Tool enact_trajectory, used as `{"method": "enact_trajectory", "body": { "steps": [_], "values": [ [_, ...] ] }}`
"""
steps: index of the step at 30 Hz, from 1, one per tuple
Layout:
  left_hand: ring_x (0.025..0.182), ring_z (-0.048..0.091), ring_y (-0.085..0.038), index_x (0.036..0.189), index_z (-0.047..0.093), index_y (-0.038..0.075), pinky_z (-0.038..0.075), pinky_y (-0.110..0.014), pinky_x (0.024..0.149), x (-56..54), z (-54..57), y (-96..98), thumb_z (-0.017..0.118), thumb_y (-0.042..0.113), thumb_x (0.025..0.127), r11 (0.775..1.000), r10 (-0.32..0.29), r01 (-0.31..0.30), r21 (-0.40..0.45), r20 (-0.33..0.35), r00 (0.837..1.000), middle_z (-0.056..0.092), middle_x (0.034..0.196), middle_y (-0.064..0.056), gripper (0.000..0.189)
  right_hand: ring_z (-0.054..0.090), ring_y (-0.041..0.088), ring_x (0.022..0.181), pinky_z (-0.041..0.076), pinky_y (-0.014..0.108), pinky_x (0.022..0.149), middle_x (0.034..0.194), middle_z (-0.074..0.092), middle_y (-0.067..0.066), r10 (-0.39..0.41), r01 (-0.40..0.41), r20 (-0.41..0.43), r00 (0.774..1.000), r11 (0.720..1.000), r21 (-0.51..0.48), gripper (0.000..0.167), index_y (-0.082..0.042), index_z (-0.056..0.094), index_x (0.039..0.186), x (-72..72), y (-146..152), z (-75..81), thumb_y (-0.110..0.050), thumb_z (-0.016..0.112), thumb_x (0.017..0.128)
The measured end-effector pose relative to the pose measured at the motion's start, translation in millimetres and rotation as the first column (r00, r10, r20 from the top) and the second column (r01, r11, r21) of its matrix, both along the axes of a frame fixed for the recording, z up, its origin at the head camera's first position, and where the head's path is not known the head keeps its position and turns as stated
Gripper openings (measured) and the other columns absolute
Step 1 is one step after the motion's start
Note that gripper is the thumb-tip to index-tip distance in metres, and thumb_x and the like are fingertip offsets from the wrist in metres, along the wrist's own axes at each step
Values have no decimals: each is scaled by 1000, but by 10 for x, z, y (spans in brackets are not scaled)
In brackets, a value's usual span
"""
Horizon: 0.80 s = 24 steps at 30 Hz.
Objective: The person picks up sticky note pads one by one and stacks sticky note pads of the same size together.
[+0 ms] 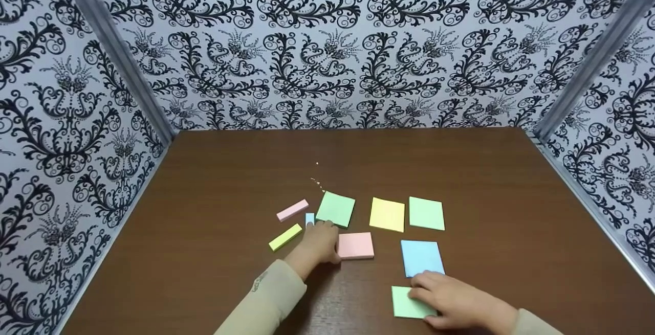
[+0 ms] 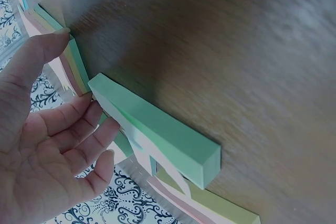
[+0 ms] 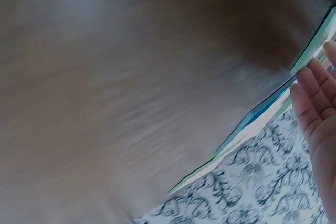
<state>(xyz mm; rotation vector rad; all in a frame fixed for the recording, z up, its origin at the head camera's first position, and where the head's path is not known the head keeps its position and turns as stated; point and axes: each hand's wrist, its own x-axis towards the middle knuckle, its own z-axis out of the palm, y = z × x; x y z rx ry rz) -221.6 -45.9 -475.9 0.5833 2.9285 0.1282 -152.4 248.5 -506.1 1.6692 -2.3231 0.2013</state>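
My left hand (image 1: 320, 243) grips the pink sticky note pad (image 1: 355, 246) at its left side, thumb at the near corner and fingertip at the far one. In the left wrist view the pad's layered edge (image 2: 81, 69) shows between thumb and fingers. Just beyond lie a green pad (image 1: 336, 208) and a small blue strip (image 1: 309, 218), partly hidden by that hand. On the right, my right hand (image 1: 455, 302) holds a light green pad (image 1: 407, 304), thumb at its near edge and fingers over its far side. A blue pad (image 1: 422, 257) lies right behind those fingers.
Farther back on the brown table (image 1: 230, 171) lie a yellow pad (image 1: 387, 215) and another light green pad (image 1: 427, 213). A pink strip (image 1: 292, 210) and a lime strip (image 1: 285, 237) lie left of the left hand. Patterned walls (image 1: 327, 48) enclose the back and sides.
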Motion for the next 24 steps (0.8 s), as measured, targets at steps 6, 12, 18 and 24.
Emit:
{"method": "enact_trajectory", "body": {
  "steps": [6, 12, 18, 24],
  "values": [
    [87, 54, -24, 66, 60, 13, 39, -41, 78, 10, 23, -3, 79, 35, 63, 1000, -8, 8, -6, -11, 1000, 59, 91, -5, 29, 43, 13, 81, 37, 26, 74, 98, 47, 1, 27, -27, -29, 999, 999, -20, 42, -11, 56, 99, -49, -211, -28, -24, 74, 63],
    [89, 54, -26, 67, 60, 12, 39, -43, 81, 12, 18, -5, 80, 33, 63, 1000, -10, 10, 13, -13, 1000, 59, 91, -7, 29, 43, 13, 80, 38, 27, 72, 95, 46, 1, 30, -30, -2, 1000, 1000, -3, 37, -11, 57, 99, -126, -410, -21, -25, 72, 67],
    [89, 55, -26, 70, 60, 11, 40, -44, 81, 10, -13, -11, 80, 33, 63, 1000, -10, 10, 15, -20, 1000, 59, 91, -7, 31, 43, 14, 78, 38, 28, 67, 95, 47, 1, -4, 4, -11, 1000, 999, 34, 34, -12, 59, 98, -222, -512, -9, -26, 70, 68],
    [91, 55, -26, 69, 60, 12, 41, -45, 83, 5, -26, -10, 79, 35, 63, 1000, -20, 20, -9, -38, 999, 59, 92, -6, 31, 45, 15, 83, 39, 29, 70, 98, 50, 2, -36, 34, 20, 999, 997, 73, 35, -11, 60, 102, -285, -535, 18, -25, 68, 71]
  ]
}}
